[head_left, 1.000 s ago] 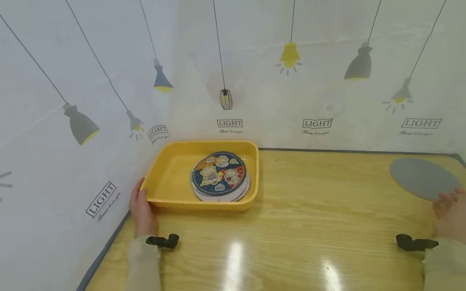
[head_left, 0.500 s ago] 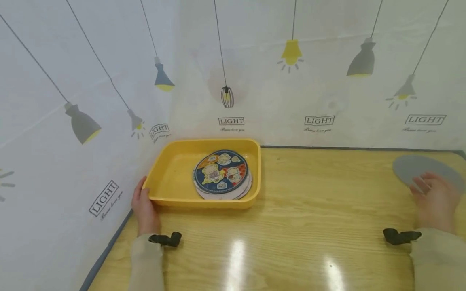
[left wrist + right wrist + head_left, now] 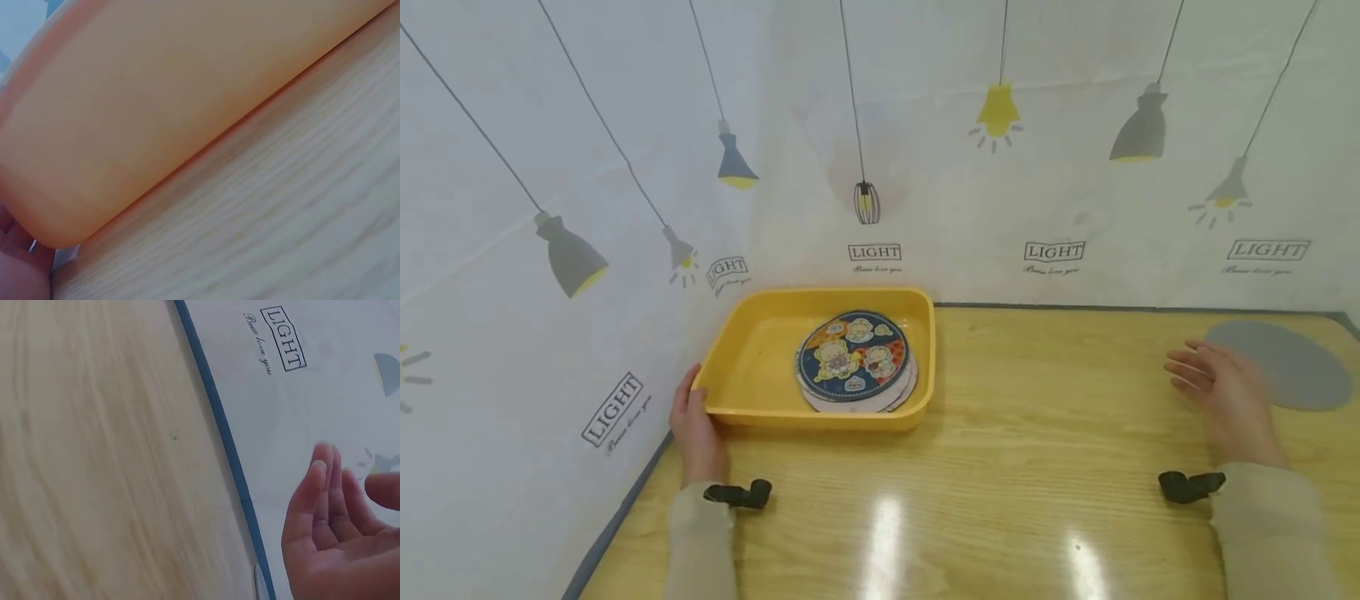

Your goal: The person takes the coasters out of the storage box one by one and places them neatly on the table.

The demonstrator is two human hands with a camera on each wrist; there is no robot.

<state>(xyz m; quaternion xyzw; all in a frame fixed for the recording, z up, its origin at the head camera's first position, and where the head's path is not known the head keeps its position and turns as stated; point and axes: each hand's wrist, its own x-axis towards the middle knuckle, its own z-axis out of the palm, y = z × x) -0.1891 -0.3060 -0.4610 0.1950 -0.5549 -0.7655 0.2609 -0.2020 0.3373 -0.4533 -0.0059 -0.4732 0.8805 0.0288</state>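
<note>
I read "LIGHT" (image 3: 875, 252) on the wall sheet (image 3: 955, 200); left hand (image 3: 697, 433) grips the yellow tray (image 3: 820, 422) at its near-left corner, right hand (image 3: 1232, 400) loosely curled, unloaded.

Place: You face a booth-like indoor corner; whether home or workroom is unclear.
Wall covering (image 3: 955, 183): White, lightly creased, printed with hanging lamps and "LIGHT", to your left and ahead.
Tabletop (image 3: 1022, 450): Pale wood grain before you, with shiny glare streaks (image 3: 883, 542).
</note>
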